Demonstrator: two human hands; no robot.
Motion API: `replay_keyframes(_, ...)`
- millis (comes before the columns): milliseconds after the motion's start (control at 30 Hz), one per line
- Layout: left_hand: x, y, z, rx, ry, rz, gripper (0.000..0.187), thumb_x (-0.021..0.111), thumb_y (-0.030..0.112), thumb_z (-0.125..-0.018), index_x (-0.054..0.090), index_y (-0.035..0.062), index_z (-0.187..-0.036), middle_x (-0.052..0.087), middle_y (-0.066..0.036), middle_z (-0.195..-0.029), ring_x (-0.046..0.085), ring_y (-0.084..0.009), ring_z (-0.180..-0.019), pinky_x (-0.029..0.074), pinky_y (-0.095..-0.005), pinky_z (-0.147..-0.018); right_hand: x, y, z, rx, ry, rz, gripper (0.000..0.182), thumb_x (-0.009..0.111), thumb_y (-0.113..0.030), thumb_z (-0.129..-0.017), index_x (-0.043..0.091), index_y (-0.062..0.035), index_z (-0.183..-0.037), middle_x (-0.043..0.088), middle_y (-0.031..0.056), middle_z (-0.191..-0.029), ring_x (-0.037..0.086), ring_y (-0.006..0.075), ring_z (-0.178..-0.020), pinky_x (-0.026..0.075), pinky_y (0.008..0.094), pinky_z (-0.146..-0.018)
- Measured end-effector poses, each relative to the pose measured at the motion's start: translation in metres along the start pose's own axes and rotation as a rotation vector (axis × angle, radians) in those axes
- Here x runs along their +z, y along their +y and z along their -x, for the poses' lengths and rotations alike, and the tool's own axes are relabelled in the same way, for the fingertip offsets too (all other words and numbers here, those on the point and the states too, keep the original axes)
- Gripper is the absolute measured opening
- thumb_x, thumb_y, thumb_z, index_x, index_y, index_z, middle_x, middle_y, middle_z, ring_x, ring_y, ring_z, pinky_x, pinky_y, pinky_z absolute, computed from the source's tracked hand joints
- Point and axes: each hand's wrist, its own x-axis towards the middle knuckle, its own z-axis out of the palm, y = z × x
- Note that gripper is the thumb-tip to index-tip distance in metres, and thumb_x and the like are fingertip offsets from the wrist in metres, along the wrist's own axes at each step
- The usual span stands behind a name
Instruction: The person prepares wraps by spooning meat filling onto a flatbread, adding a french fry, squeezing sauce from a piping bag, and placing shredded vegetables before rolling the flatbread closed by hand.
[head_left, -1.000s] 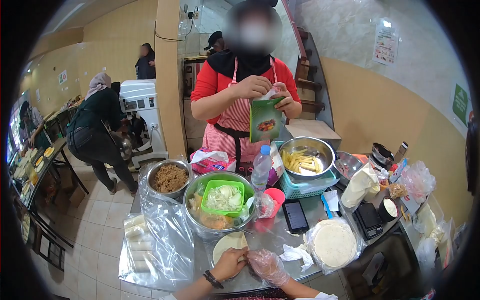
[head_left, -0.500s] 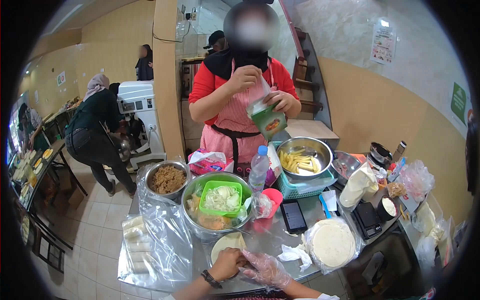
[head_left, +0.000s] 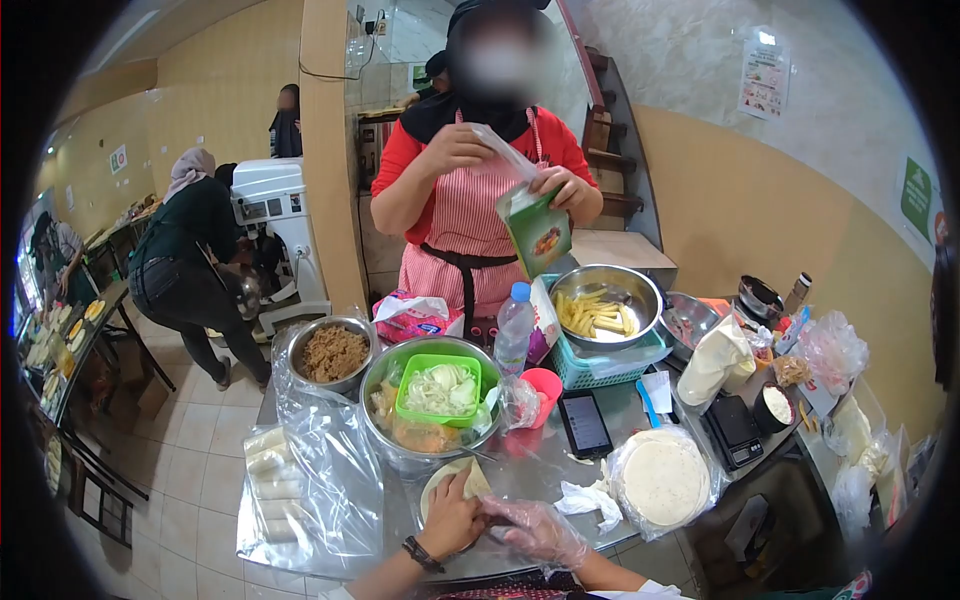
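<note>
Pressing down on the tortilla (head_left: 462, 482) at six o'clock on the steel table (head_left: 545, 465), your bare left hand (head_left: 452, 520) curls its fingers over the fold, while your gloved right hand (head_left: 540, 528) pinches its near edge. At twelve o'clock sits the big bowl (head_left: 432, 440) holding a green basket (head_left: 440, 388).

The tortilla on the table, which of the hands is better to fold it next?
Probably the left hand. It rests bare on the tortilla, pinning a folded edge already. The right hand, in a clear plastic glove, sits beside the tortilla at its lower right edge, so it looks better placed to tuck than to lead.
</note>
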Motion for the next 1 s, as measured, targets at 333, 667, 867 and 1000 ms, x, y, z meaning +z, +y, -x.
replay_keyframes(333, -0.001, -0.011, -0.001, -0.006, -0.182, -0.061, 0.046, 0.065, 0.037, -0.077, 0.062, 0.0147, -0.117, 0.056, -0.001, -0.125, 0.031, -0.0334, -0.132, 0.017, -0.0653, -0.104, 0.003, 0.022, -0.003, 0.204, 0.305, -0.676, 0.101, 0.023, -0.078, -0.082, 0.024, 0.0006, -0.145, 0.028, 0.0145, -0.150, 0.024, 0.0255, -0.139, 0.019, 0.0433, -0.111)
replay_keyframes(667, -0.011, -0.012, -0.005, -0.045, -0.247, -0.035, 0.051, 0.071, 0.036, -0.070, 0.062, 0.0155, -0.116, 0.040, -0.015, -0.137, 0.022, -0.0405, -0.136, 0.012, -0.0701, -0.103, 0.022, 0.017, -0.017, 0.145, -0.100, 0.183, 0.078, 0.037, -0.058, -0.091, 0.036, 0.0064, -0.135, 0.044, 0.0273, -0.132, 0.040, 0.0415, -0.124, 0.029, 0.0454, -0.106)
replay_keyframes(867, -0.026, -0.007, 0.020, -0.187, 0.153, 0.211, 0.050, 0.072, 0.027, -0.072, 0.060, 0.0069, -0.116, 0.042, -0.021, -0.132, 0.034, -0.0409, -0.127, 0.028, -0.0562, -0.103, 0.023, 0.019, -0.023, -0.016, -0.173, 0.601, 0.077, 0.044, -0.055, -0.089, 0.038, 0.0080, -0.132, 0.048, 0.0266, -0.127, 0.043, 0.0396, -0.122, 0.033, 0.0453, -0.103)
replay_keyframes(1000, -0.049, 0.017, 0.046, -0.387, 0.057, 0.595, 0.032, 0.067, 0.022, -0.082, 0.060, 0.0017, -0.106, 0.060, -0.019, -0.103, 0.061, -0.0280, -0.089, 0.049, -0.0326, -0.078, 0.019, 0.009, -0.031, -0.021, -0.236, 0.575, 0.071, 0.047, -0.052, -0.089, 0.043, 0.0066, -0.129, 0.053, 0.0239, -0.117, 0.049, 0.0375, -0.114, 0.035, 0.0438, -0.101)
